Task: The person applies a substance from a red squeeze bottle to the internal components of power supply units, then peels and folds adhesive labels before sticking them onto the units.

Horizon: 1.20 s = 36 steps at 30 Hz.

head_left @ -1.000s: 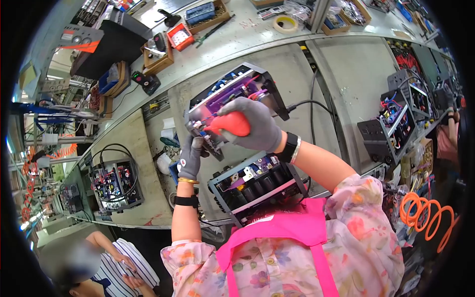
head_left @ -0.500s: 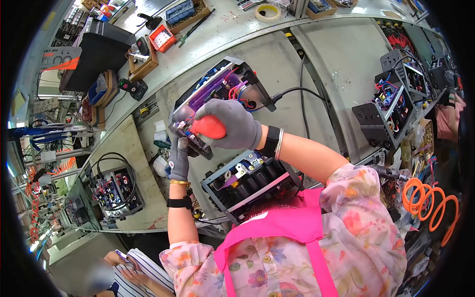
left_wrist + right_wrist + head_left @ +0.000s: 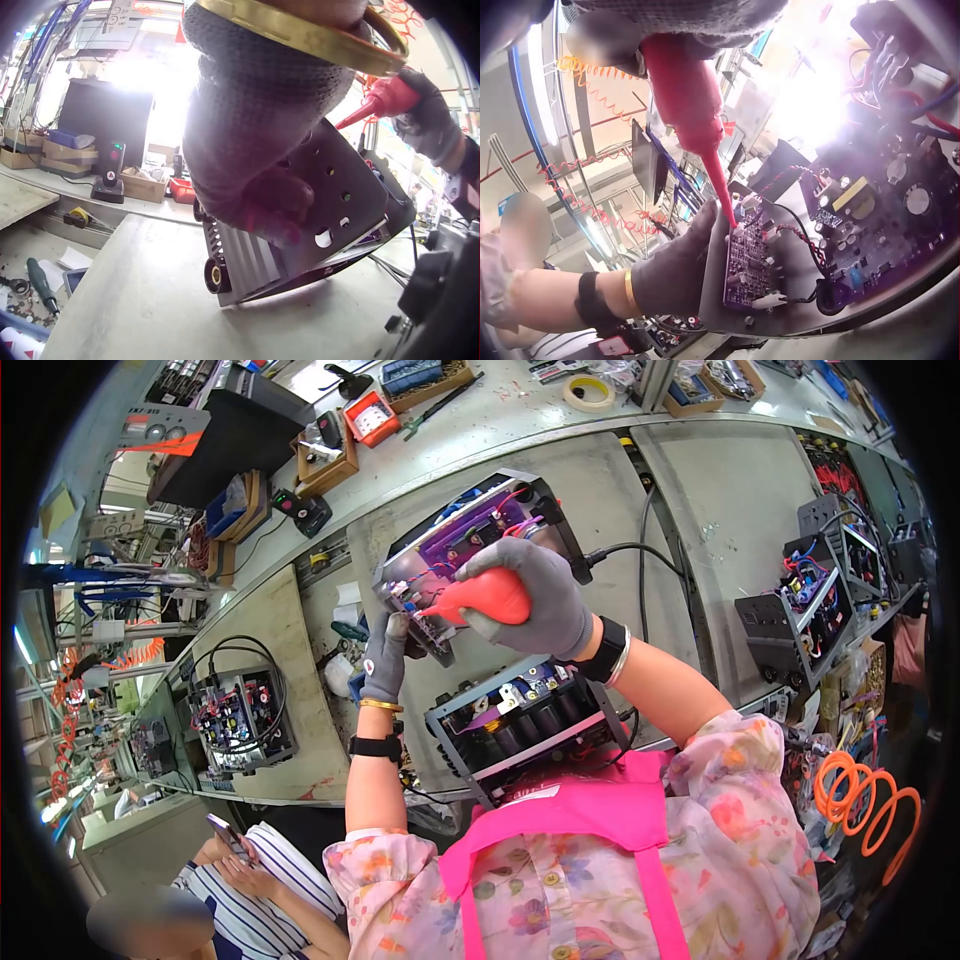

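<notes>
My gloved right hand grips a red squeeze bottle with a long tapered nozzle. In the right wrist view the nozzle points down, its tip right at the upper edge of a small purple circuit board. That board stands on the inside of the end panel of an open electronics unit. My gloved left hand holds this panel by its edge, thumb on the inner side beside the board. The left wrist view shows the unit tilted on the bench.
A second open unit sits between my body and the first. Others stand at left and right. A black cable runs from the unit. Small-parts boxes line the back shelf. A person is at lower left.
The head view has swung left and back. My right hand has shifted slightly, baring more of the bottle and nozzle. My left hand keeps its hold. The other person has raised a phone.
</notes>
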Motion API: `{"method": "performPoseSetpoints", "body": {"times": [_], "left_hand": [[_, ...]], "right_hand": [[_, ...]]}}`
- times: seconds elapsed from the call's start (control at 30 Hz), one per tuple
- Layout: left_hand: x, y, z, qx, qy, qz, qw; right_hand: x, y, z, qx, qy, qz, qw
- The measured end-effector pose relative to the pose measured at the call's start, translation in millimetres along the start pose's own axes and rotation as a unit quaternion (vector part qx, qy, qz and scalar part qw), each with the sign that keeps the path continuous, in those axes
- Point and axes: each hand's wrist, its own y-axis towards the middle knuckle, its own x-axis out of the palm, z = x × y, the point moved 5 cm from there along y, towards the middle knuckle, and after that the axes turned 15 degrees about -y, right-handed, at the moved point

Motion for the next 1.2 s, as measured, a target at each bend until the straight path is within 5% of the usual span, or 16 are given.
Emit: {"method": "performPoseSetpoints", "body": {"times": [0.37,0.83,1.2], "left_hand": [[-19,16,-25,-0.093,-0.009,-0.04,0.995],[-20,67,-25,-0.094,-0.176,0.031,0.98],[-34,64,-26,-0.137,-0.063,0.05,0.987]], "right_hand": [[1,1,-6,-0.03,-0.021,-0.006,0.999],[-2,10,15,-0.021,0.007,0.034,0.999],[24,16,17,-0.054,0.01,0.0,0.999]]}}
